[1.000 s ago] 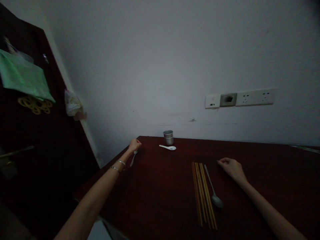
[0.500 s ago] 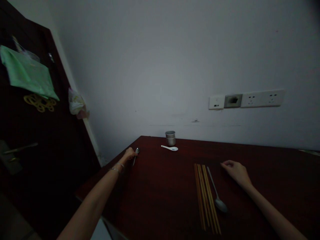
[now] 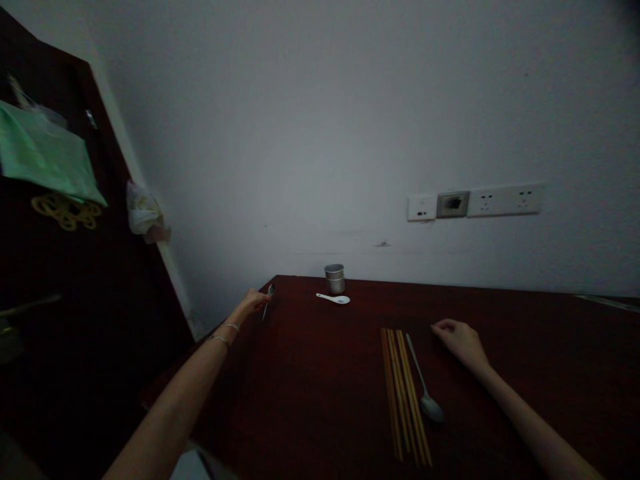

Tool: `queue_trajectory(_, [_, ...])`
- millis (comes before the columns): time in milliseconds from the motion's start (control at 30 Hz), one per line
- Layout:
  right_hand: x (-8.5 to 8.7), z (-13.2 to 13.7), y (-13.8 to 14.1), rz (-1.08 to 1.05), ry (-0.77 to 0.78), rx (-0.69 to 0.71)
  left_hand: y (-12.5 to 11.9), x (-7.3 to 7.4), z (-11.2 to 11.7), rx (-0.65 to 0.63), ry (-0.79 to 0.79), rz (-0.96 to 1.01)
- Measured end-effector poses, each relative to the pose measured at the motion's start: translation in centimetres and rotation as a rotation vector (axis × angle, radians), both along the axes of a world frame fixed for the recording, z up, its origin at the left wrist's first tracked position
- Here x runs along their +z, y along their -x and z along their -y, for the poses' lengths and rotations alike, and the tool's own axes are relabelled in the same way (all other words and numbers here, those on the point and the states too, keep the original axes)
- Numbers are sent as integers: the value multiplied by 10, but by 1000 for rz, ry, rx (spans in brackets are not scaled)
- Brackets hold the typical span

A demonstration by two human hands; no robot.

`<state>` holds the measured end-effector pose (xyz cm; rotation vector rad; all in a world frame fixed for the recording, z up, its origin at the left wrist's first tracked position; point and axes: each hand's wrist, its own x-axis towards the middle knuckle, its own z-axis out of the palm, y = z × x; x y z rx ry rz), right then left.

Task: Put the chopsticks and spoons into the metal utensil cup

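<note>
My left hand point(image 3: 253, 301) is stretched out to the far left corner of the dark red table point(image 3: 325, 380) and pinches a small metal spoon point(image 3: 267, 300), lifted slightly, bowl end up. My right hand point(image 3: 457, 339) rests on the table with fingers loosely curled, holding nothing I can see. Just left of it lie several wooden chopsticks point(image 3: 403, 393) side by side, and a long metal spoon point(image 3: 423, 380) beside them. A white ceramic spoon point(image 3: 334, 299) lies near a small metal cup point(image 3: 335, 278) at the back by the wall.
A white wall point(image 3: 350, 133) rises behind the table, with a row of sockets point(image 3: 473, 202). On the left stands a dark door point(image 3: 60, 300) with a green cloth point(image 3: 45, 163) and a plastic bag point(image 3: 144, 212) hanging on it. The table's left edge is beside my left arm.
My left hand closed on the small metal spoon that lay at the table's left corner and raised it off the surface. My right hand has hardly moved.
</note>
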<state>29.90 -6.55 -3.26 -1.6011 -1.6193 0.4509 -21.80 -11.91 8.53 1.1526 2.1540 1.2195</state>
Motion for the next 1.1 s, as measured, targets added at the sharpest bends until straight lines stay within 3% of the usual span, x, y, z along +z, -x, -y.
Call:
queue_trajectory(167, [7, 0, 7, -87, 29, 32, -33, 43, -32, -77, 7, 10])
queue_trajectory(267, [27, 5, 25, -166, -9, 95, -82, 64, -44, -199, -42, 14])
queue_trajectory(367, [59, 17, 52, -394, 58, 225, -146, 74, -45, -408, -152, 10])
queue_trajectory(533, [101, 47, 82, -779, 354, 542, -246, 60, -41, -561, -191, 18])
queue_trajectory(667, [110, 56, 83, -884, 375, 583, -296, 39, -43, -611, -241, 22])
queue_trajectory(900, [104, 45, 82, -900, 315, 459, -327, 11, -49, -595, -341, 154])
queue_trajectory(1100, [104, 42, 80, -806, 272, 422, -327, 5, -50, -614, -336, 175])
